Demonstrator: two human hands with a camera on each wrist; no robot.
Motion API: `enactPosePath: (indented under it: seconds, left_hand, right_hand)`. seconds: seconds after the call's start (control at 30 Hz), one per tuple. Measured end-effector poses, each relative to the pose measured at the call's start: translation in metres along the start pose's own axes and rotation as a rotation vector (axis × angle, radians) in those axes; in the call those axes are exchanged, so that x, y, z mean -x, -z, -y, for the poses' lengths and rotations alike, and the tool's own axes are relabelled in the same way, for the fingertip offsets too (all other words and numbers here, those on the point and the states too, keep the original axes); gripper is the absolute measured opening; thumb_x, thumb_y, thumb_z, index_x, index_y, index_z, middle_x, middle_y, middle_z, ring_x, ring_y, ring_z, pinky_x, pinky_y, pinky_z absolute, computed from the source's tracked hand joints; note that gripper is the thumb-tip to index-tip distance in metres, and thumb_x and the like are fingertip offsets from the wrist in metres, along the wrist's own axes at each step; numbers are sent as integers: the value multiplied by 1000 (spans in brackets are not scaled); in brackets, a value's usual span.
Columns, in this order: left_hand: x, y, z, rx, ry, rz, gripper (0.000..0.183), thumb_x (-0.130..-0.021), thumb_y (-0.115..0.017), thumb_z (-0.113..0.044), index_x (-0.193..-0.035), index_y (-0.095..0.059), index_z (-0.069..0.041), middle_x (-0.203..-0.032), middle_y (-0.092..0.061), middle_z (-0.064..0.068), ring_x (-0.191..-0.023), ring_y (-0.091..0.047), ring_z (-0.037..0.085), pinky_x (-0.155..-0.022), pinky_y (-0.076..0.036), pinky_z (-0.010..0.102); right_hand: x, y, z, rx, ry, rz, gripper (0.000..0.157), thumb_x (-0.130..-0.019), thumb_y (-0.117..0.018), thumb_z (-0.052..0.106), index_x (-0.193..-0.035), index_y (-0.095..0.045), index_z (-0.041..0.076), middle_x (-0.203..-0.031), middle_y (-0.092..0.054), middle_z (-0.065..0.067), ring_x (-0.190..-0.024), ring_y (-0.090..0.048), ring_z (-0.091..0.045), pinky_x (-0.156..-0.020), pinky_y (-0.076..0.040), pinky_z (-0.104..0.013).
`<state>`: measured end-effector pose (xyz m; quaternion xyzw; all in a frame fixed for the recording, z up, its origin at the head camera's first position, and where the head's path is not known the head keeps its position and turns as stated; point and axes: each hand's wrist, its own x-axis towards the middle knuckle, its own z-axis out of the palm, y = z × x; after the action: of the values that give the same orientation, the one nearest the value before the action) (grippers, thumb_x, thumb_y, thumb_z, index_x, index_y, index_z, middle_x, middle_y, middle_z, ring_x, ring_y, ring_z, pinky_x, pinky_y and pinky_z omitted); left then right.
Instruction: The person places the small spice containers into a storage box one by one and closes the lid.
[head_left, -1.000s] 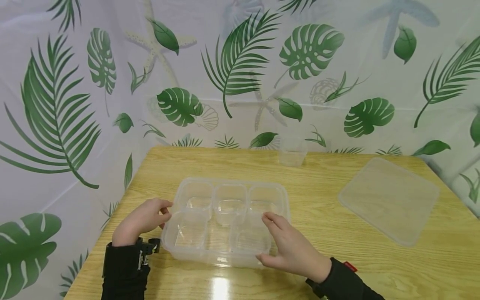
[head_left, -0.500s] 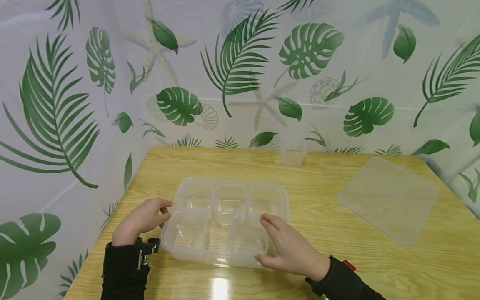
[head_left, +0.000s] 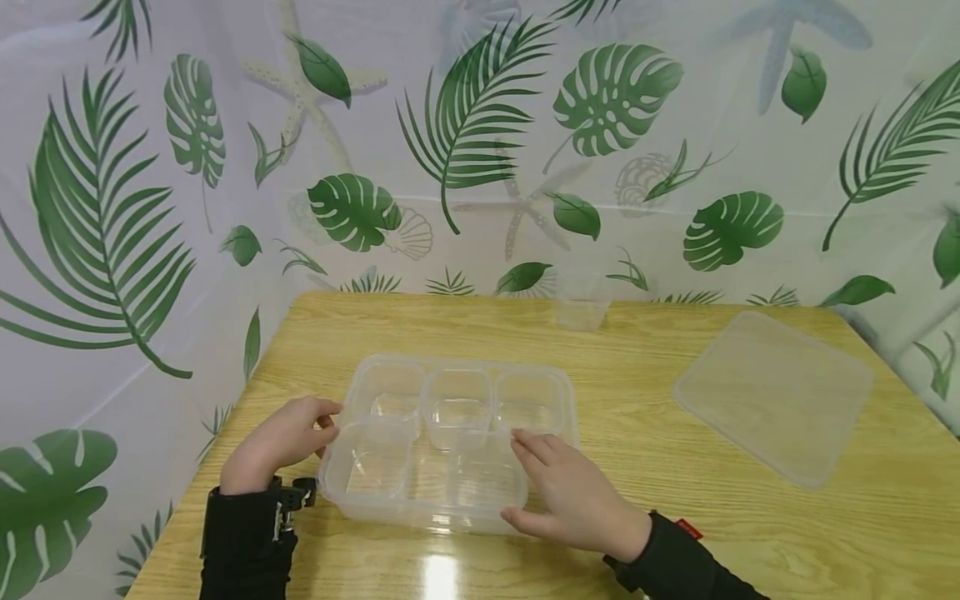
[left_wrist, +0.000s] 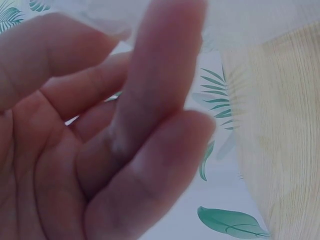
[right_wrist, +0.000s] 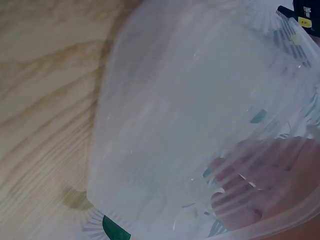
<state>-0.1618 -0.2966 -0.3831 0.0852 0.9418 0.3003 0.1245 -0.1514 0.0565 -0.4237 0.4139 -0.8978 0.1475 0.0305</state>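
A clear plastic container (head_left: 442,510) sits on the table and holds several small clear boxes in two rows. My right hand (head_left: 577,496) grips the front-right small box (head_left: 483,471), thumb at its front and fingers at its back. Against the outer left wall of the container rests my left hand (head_left: 288,437). In the left wrist view, the loosely bent fingers (left_wrist: 160,55) touch pale plastic at the top, with nothing seen between them. Blurred clear plastic (right_wrist: 165,110) fills most of the right wrist view, and part of a hand shows through it.
A translucent flat lid (head_left: 780,396) lies on the table at the right. One more small clear box (head_left: 582,312) stands at the table's back edge. The wooden table (head_left: 622,375) meets a leaf-patterned sheet (head_left: 465,267) at the back and left.
My right hand has moved left, and the front-right small box has slid left with it inside the container. My left hand stays at the container's left side.
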Motion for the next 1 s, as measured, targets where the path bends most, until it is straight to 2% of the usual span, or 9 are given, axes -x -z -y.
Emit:
enactPosePath:
  seconds: [0.13,0.23,0.43,0.57,0.73,1.0]
  left_hand:
    - [0,2,-1,0,-7,2,40,-87,-47,-9,-124,-49,8,-80,-54,4,-61,-52,20,-52,-35,31]
    - [0,3,-2,-4,-15,5,38,-88,-47,-9,-122,-50,7,-81,-55,4,-61,-53,19,-53,-36,31]
    - [0,2,-2,2,-18,8,38,-89,-47,-10,-122,-49,8,-83,-56,3,-62,-52,18,-53,-37,31]
    - [0,-1,-3,17,-15,5,39,-89,-48,-10,-124,-47,9,-84,-56,5,-62,-53,19,-52,-36,31]
    - [2,-2,-2,3,6,9,42,-89,-47,-9,-125,-44,11,-83,-55,4,-61,-52,18,-53,-36,32]
    - [2,-6,-2,6,10,7,42,-89,-49,-10,-124,-45,12,-77,-53,2,-58,-49,18,-52,-36,31]
  right_hand:
    - [-2,0,0,3,4,-18,70,-85,-52,49,-131,-43,-3,-137,-39,-18,-122,-40,-28,-98,-31,-41]
    - [-3,-1,-2,10,10,-63,69,-84,-54,49,-130,-45,-1,-134,-42,-17,-119,-42,-27,-96,-33,-40]
    - [-3,-6,-5,-23,-12,-171,67,-80,-56,53,-119,-52,-1,-115,-49,-10,-106,-48,-22,-87,-40,-36]
    - [0,-9,-6,-61,-13,-230,60,-79,-59,51,-111,-55,1,-109,-50,-7,-100,-49,-19,-83,-42,-35]
    - [0,-12,-6,-110,32,-284,48,-77,-64,44,-104,-54,6,-107,-50,-4,-99,-49,-17,-82,-42,-32]
    - [2,-17,-8,-116,61,-335,39,-77,-64,46,-90,-48,13,-93,-43,7,-81,-42,-8,-70,-39,-25]
